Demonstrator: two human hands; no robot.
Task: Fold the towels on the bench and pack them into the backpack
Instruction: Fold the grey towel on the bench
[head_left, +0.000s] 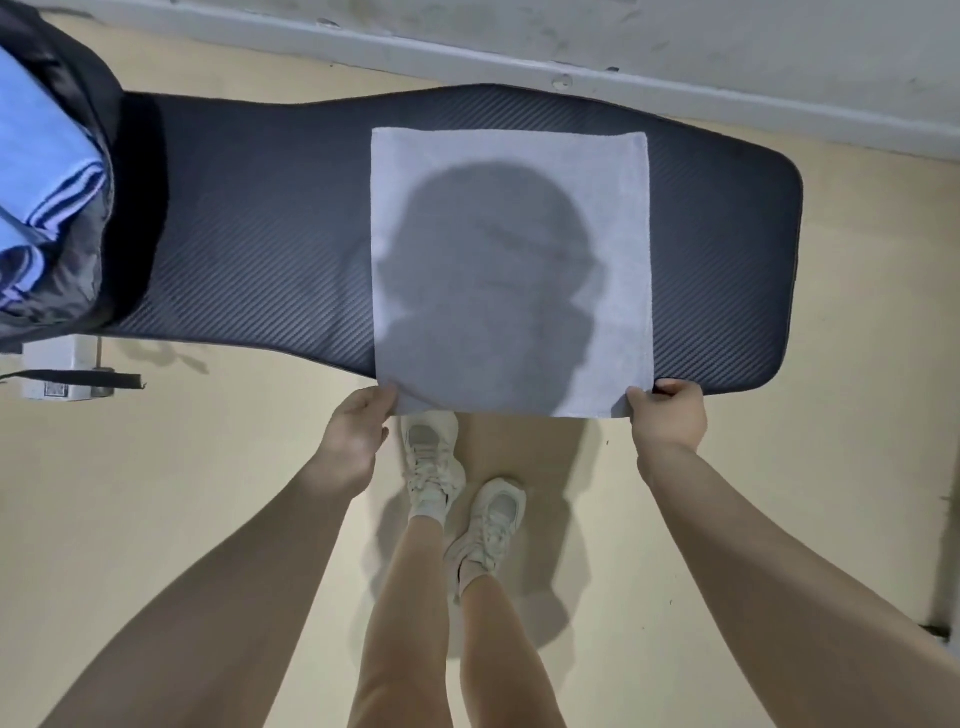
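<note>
Head view, looking down. Item one: white towel (511, 218), spread flat across the middle of a dark padded bench (249, 223), its near edge hanging just over the bench's lower side. Left hand (358, 436) pinches the lower-left corner; right hand (670, 415) pinches the lower-right corner, fingers curled round the cloth. Item two: dark backpack (78, 208) at the upper left of the frame, on the bench end, light blue striped fabric (41, 156) showing inside. Pale sneakers (457, 493) on beige floor (156, 467) below.
</note>
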